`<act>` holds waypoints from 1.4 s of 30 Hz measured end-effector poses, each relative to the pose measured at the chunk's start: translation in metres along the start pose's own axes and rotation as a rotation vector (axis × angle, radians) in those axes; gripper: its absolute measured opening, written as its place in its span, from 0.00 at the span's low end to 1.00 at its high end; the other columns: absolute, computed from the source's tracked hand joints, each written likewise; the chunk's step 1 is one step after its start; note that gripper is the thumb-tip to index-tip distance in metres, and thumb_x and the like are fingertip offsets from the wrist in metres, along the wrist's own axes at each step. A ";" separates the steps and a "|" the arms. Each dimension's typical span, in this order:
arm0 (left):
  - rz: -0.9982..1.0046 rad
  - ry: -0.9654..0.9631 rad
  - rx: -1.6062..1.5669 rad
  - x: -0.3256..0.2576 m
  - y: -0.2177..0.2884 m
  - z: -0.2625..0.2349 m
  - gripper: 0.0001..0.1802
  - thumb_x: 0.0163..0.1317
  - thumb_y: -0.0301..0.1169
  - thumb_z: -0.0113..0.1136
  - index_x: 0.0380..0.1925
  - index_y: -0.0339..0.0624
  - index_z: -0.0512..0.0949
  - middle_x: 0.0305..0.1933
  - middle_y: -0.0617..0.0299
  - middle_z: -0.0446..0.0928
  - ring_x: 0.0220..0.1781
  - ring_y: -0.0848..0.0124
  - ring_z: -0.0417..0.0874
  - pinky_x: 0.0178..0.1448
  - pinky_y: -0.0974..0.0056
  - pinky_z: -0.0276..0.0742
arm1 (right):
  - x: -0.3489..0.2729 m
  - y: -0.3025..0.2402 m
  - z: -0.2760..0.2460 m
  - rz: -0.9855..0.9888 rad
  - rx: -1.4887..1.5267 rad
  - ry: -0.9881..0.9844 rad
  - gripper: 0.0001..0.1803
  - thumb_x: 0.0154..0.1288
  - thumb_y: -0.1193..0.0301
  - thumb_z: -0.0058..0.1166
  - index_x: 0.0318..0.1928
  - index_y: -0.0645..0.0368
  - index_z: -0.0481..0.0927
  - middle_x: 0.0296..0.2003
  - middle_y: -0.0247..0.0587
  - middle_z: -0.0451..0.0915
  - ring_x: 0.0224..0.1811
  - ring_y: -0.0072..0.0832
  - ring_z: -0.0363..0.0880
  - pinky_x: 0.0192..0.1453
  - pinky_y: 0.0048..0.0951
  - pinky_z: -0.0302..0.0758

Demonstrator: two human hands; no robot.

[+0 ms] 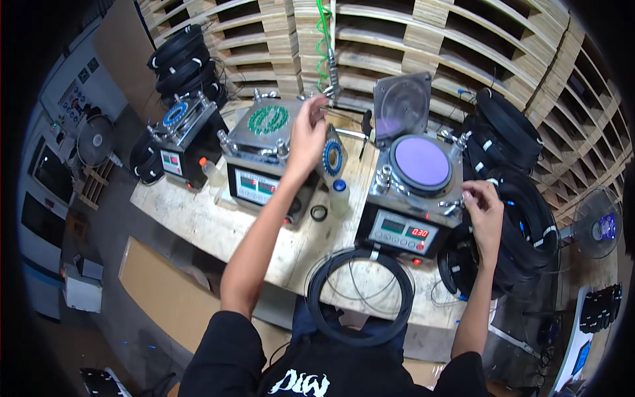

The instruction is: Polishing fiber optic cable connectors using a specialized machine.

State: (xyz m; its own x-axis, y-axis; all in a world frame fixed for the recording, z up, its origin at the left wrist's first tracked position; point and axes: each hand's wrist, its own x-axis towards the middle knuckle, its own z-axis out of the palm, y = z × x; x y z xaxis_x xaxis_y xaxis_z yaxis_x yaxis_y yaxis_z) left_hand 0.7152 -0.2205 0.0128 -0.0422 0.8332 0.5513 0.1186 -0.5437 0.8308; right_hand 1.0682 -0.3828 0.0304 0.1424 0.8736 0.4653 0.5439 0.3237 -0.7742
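Observation:
My left hand [309, 135] is raised beside the middle machine [254, 188], its fingers partly extended with nothing visible in them. A metal air nozzle [333, 76] on a green coiled hose hangs just past its fingertips. At the right machine [403, 231], my right hand [484, 208] has its fingertips bent together at a metal clamp lever [451, 206] on the near right corner. A round purple pad [423, 163] in a dark ring lies on that machine, under a raised square metal lid [402, 106]. The middle machine bears a green toothed ring [268, 120] on its top plate.
A black cable coil [316, 311] overhangs the workbench [291, 255] in front of me. A blue-capped bottle [339, 198] and a blue toothed ring [332, 157] stand between the machines. A third machine [182, 149] is left. Black coils [506, 122] pile at right; wooden pallets [377, 33] stand behind.

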 end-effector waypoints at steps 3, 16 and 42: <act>-0.164 0.081 0.059 -0.091 -0.024 0.001 0.26 0.63 0.09 0.42 0.61 0.34 0.68 0.60 0.52 0.77 0.65 0.62 0.79 0.73 0.61 0.71 | -0.006 0.003 0.002 0.000 0.043 0.040 0.10 0.65 0.79 0.61 0.47 0.66 0.84 0.36 0.30 0.75 0.33 0.15 0.65 0.38 0.20 0.64; -0.430 -0.222 0.310 -0.167 -0.129 0.001 0.36 0.49 0.30 0.78 0.60 0.36 0.75 0.58 0.48 0.82 0.56 0.59 0.84 0.64 0.61 0.75 | -0.022 0.006 0.003 0.008 0.155 0.051 0.13 0.67 0.78 0.60 0.51 0.66 0.85 0.46 0.33 0.79 0.34 0.14 0.69 0.39 0.18 0.68; 1.157 -0.961 1.630 -0.007 0.165 0.097 0.13 0.58 0.30 0.65 0.44 0.42 0.84 0.31 0.57 0.85 0.45 0.56 0.87 0.61 0.51 0.76 | -0.023 0.027 0.003 0.099 0.353 0.040 0.12 0.67 0.76 0.61 0.50 0.64 0.86 0.44 0.30 0.79 0.31 0.11 0.68 0.34 0.17 0.63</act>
State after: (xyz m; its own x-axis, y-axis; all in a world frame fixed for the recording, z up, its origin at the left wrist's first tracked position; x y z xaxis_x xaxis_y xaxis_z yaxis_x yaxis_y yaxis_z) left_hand 0.8315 -0.3057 0.1387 0.9302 0.3669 -0.0058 0.2261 -0.5855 -0.7785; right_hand 1.0769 -0.3930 -0.0026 0.2156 0.8945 0.3917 0.2084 0.3497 -0.9134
